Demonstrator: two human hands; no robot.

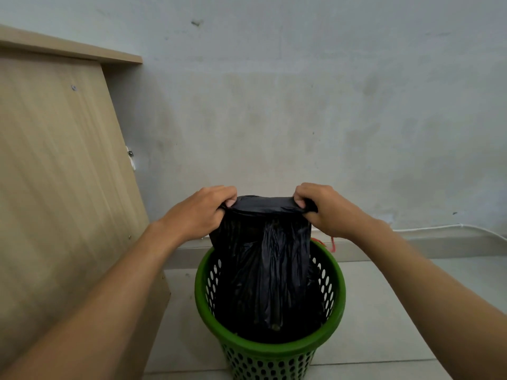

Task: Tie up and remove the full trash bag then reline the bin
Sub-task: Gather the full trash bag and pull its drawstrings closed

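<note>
A black trash bag [263, 264] hangs down into a green perforated plastic bin [270, 349] that stands on the floor in front of me. My left hand [200, 212] grips the bag's top edge at its left corner. My right hand [326, 209] grips the top edge at the right corner. The edge is stretched flat between the two hands, above the bin's rim. The bag's lower part fills the inside of the bin, and what it holds is hidden.
A light wooden cabinet side [63, 174] stands close on the left. A stained pale wall [301, 105] rises behind the bin. A white cable [439, 229] runs along the skirting at right. Something red [332, 244] shows behind the bin. The floor is tiled.
</note>
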